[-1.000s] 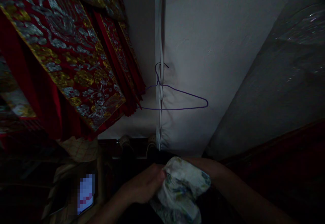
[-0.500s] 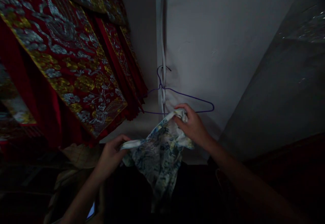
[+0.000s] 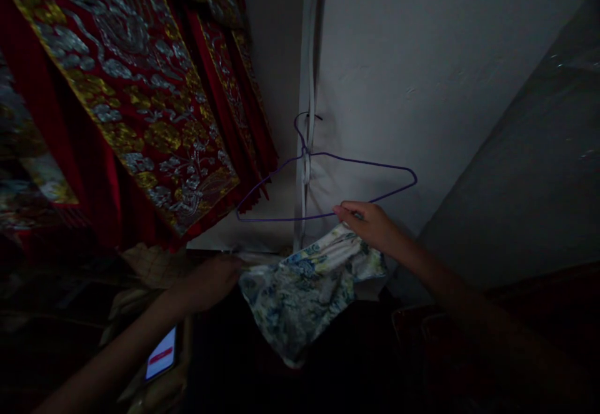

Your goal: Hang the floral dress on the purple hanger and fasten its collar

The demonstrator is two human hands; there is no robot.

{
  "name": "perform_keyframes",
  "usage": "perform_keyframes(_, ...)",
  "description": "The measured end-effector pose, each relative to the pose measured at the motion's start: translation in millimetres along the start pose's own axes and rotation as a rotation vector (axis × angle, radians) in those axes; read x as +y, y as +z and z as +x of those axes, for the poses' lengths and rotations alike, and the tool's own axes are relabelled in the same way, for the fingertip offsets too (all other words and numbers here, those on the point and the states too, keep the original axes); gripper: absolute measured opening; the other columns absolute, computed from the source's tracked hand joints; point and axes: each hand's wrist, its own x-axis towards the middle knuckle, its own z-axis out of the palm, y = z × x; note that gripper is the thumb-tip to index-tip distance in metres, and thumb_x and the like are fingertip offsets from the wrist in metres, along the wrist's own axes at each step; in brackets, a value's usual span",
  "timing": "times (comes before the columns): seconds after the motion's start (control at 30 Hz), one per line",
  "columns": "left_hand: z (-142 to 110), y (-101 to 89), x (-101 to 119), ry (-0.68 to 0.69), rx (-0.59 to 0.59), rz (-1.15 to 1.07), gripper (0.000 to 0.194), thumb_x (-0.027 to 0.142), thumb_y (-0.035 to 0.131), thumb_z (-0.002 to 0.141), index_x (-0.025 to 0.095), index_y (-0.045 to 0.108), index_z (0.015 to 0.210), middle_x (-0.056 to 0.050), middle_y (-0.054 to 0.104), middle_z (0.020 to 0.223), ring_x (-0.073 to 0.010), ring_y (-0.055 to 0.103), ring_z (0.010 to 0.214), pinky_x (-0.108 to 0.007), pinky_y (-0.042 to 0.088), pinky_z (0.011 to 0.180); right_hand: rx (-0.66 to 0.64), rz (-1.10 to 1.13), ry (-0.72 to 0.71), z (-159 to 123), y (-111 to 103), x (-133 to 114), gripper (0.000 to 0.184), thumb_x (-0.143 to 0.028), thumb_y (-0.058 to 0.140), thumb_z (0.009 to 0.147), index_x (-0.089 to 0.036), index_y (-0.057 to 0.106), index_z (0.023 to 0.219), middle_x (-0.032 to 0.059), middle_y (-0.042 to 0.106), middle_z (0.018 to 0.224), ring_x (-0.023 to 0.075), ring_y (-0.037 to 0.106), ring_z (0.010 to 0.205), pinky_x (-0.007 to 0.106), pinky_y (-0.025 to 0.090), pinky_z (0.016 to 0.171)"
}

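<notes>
A small floral garment (image 3: 309,282) in white, blue and yellow hangs between my two hands, its lower part drooping to a rounded point. My right hand (image 3: 368,220) is closed, with finger and thumb pinching its upper right edge right at the hanger's lower bar. Whether the fingers also grip that bar, I cannot tell. The garment's left end is held by my left hand (image 3: 215,282), whose fingers are dark and blurred. Just above the cloth, a thin purple wire hanger (image 3: 365,161) hangs by its hook from a white strap (image 3: 311,64).
Red cloth hangings (image 3: 173,132) with gold and silver embroidery fill the upper left. A pale wall (image 3: 431,82) stands behind the hanger. Low on the left, a phone (image 3: 160,356) with a lit screen lies beside a tan woven thing (image 3: 157,264).
My right hand has shifted right, to the hanger's lower bar, carrying the cloth's edge. The garment is spread wider. The hanger has turned and shows more fully, and more of the phone shows.
</notes>
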Motion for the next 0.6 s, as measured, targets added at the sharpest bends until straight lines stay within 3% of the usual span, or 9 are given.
perform_keyframes(0.07,18.8,-20.5,6.8,0.075,0.201,0.104,0.008,0.026,0.061,0.078,0.024,0.068,0.076,-0.007,0.070,0.082,-0.0262,0.065,0.083,-0.034,0.050,0.083,-0.034,-0.018,-0.027,-0.4,-2.2,-3.5,0.039,-0.051,0.048,0.096,-0.022,0.056,0.071,-0.0014,0.053,0.066,0.0169,0.053,0.065,0.029,0.036,0.064)
perform_keyframes(0.13,37.0,-37.6,19.1,0.159,0.323,0.204,0.012,0.027,0.055,0.081,0.022,0.066,0.081,-0.008,0.069,0.088,-0.0267,0.064,0.090,-0.036,0.049,0.089,-0.066,-0.020,-0.048,-0.7,-2.6,-5.9,0.036,-0.049,0.050,0.096,-0.022,0.057,0.073,-0.0012,0.055,0.067,0.0168,0.053,0.065,0.029,0.036,0.064)
perform_keyframes(0.3,74.1,-44.7,51.8,0.233,0.434,0.176,0.026,0.023,0.047,0.087,0.019,0.060,0.110,-0.007,0.070,0.103,-0.0237,0.066,0.095,-0.036,0.050,0.091,-0.104,0.079,-0.047,-6.5,0.8,-15.1,0.038,-0.049,0.050,0.096,-0.021,0.056,0.071,-0.0020,0.052,0.065,0.0147,0.050,0.061,0.027,0.035,0.059)
perform_keyframes(0.4,95.8,-41.2,61.8,0.307,0.458,0.259,0.047,0.020,0.047,0.090,0.017,0.050,0.136,-0.013,0.067,0.124,-0.0268,0.063,0.116,-0.039,0.047,0.101,-0.180,0.159,0.028,-14.8,2.4,-21.4,0.036,-0.053,0.059,0.090,-0.020,0.066,0.101,-0.0017,0.061,0.067,0.0162,0.056,0.061,0.026,0.038,0.057)
perform_keyframes(0.5,114.9,-45.8,58.7,0.314,0.390,0.417,0.050,0.016,0.041,0.090,0.017,0.054,0.139,-0.014,0.069,0.122,-0.0291,0.063,0.116,-0.042,0.046,0.103,-0.271,0.125,0.069,-25.0,-2.2,-24.9,0.079,-0.049,0.078,0.075,-0.022,0.051,0.144,-0.0042,0.062,0.063,0.0180,0.058,0.057,0.026,0.039,0.055)
perform_keyframes(0.6,125.0,-54.3,49.7,0.303,0.365,0.442,0.046,0.012,0.041,0.086,0.018,0.065,0.126,-0.012,0.070,0.116,-0.0286,0.064,0.112,-0.042,0.046,0.104,-0.165,0.044,0.069,-31.1,-15.4,-21.3,0.107,-0.034,0.085,0.066,-0.026,0.032,0.158,-0.0034,0.066,0.069,0.0197,0.061,0.061,0.028,0.042,0.060)
